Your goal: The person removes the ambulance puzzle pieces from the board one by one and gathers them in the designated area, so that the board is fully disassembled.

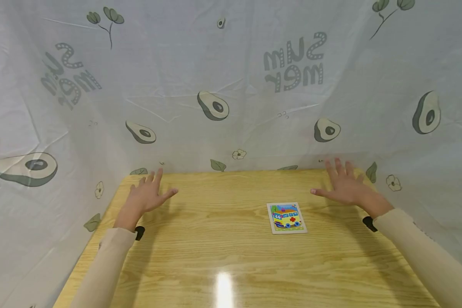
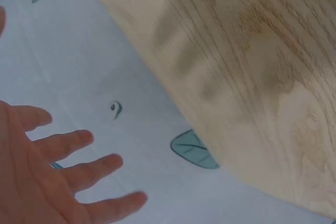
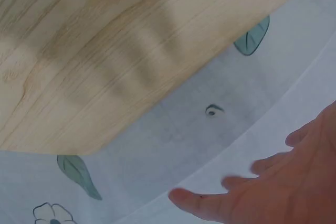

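Observation:
A square picture card or board [image 1: 286,218] with a yellow ambulance cartoon and a pale border lies flat on the wooden table, right of the middle. My left hand [image 1: 145,196] is spread over the far left corner, holding nothing; the left wrist view shows its fingers [image 2: 86,171] apart. On the other side my right hand [image 1: 345,186] is spread over the far right corner, also holding nothing, up and to the right of the picture. In the right wrist view that hand [image 3: 278,187] has its fingers extended beside the table edge.
The light wooden table [image 1: 215,239] has a bright reflection near its front. A whitish curtain [image 1: 184,55] printed with avocados, leaves and lettering hangs behind the table and along both sides. Dark bands sit at both wrists, by the beige sleeves.

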A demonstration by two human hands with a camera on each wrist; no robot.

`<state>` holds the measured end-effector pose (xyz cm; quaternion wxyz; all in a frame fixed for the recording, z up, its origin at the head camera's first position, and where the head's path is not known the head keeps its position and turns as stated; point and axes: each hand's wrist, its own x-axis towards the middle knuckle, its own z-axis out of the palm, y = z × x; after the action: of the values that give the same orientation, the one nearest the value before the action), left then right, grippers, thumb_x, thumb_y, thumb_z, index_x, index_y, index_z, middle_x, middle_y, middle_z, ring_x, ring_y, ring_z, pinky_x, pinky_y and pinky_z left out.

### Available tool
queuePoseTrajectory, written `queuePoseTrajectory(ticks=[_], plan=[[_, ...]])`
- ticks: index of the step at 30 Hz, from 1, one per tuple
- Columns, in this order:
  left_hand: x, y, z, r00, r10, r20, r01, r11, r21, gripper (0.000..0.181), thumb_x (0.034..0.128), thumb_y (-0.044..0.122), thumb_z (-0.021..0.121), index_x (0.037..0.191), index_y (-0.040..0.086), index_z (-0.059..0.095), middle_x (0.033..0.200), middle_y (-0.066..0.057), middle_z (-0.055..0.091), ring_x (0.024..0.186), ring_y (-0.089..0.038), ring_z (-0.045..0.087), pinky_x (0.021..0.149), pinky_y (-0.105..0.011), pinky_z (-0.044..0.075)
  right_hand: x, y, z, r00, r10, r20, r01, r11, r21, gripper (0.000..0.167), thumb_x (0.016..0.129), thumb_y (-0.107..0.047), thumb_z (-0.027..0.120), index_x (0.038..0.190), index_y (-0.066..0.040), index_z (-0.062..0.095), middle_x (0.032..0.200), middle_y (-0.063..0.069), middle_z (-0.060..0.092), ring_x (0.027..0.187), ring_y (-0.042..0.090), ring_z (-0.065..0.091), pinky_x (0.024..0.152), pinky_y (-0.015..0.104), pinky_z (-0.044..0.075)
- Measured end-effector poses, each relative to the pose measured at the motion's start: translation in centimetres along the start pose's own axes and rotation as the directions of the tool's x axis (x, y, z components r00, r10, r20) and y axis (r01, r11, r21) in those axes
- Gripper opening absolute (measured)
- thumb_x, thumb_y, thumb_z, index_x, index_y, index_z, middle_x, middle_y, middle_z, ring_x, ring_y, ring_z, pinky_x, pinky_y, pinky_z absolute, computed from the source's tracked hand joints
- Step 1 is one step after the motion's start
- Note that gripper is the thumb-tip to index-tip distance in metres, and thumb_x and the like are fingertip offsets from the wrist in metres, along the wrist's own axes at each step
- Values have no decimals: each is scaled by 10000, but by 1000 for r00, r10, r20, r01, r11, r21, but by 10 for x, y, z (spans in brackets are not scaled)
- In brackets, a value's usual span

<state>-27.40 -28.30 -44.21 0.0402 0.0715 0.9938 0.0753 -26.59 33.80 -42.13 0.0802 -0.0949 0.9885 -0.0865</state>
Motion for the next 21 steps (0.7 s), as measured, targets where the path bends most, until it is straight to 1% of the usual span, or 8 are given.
queuePoseTrajectory(ticks=[4, 7, 9, 11, 13, 16, 18, 21], plan=[[3, 8, 3, 999, 40, -18, -40, 999, 34, 1058, 979, 810, 417, 1682, 56, 179, 1618, -360, 351, 1449, -596, 394, 991, -726, 481, -2, -3, 7, 998, -57, -27, 57, 998, 0, 1185, 958, -733, 580, 1678, -17, -32, 1629, 441, 120, 1466, 689, 179, 962, 906, 310], [5, 17, 6, 994, 85, -63, -81, 994, 69, 976, 993, 758, 476, 1629, 33, 327, 1511, -355, 464, 1359, -547, 504, 871, -642, 560, -3, -4, 10, 989, -136, -57, 136, 991, -14, 1076, 999, -620, 619, 1653, 48, 86, 1520, 440, 285, 1344, 628, 416, 919, 768, 465], [6, 24, 8, 984, 133, -116, -122, 988, 96, 846, 1016, 672, 537, 1555, 25, 451, 1370, -311, 551, 1175, -475, 610, 759, -565, 583, -4, -6, 12, 981, -179, -70, 178, 984, -14, 997, 1028, -549, 620, 1634, 82, 141, 1499, 434, 325, 1209, 547, 578, 887, 658, 535], [7, 33, 11, 960, 200, -194, -179, 976, 123, 660, 1030, 541, 618, 1441, 26, 577, 1200, -235, 611, 952, -360, 645, 659, -471, 569, -4, -9, 14, 973, -213, -87, 213, 977, -10, 929, 1051, -481, 616, 1617, 113, 179, 1526, 451, 317, 1084, 488, 678, 855, 582, 578], [8, 42, 15, 928, 262, -265, -232, 963, 141, 463, 1026, 418, 678, 1306, 49, 672, 1034, -149, 614, 768, -245, 580, 575, -379, 512, -5, -12, 16, 968, -228, -101, 229, 973, -6, 872, 1065, -443, 607, 1606, 119, 217, 1553, 450, 310, 1025, 453, 716, 833, 556, 595], [11, 58, 21, 887, 321, -331, -296, 947, 127, 273, 1008, 313, 720, 1155, 83, 731, 931, -86, 624, 691, -171, 534, 529, -316, 462, -8, -17, 22, 962, -244, -122, 243, 970, -19, 791, 1069, -410, 609, 1580, 114, 309, 1528, 417, 397, 1043, 435, 719, 847, 555, 596], [13, 68, 25, 884, 326, -335, -321, 944, 71, 216, 1012, 305, 716, 1108, 112, 740, 921, -63, 635, 701, -148, 543, 549, -301, 464, -11, -20, 27, 957, -256, -138, 253, 967, -35, 712, 1069, -388, 616, 1540, 100, 402, 1475, 372, 484, 1069, 428, 713, 869, 558, 594], [18, 82, 32, 897, 315, -311, -349, 936, -56, 182, 1021, 307, 701, 1075, 138, 742, 947, -58, 659, 738, -140, 573, 598, -309, 486, -15, -25, 34, 941, -289, -174, 283, 957, -60, 577, 1054, -334, 649, 1447, 76, 544, 1406, 307, 576, 1111, 420, 707, 907, 559, 591]])
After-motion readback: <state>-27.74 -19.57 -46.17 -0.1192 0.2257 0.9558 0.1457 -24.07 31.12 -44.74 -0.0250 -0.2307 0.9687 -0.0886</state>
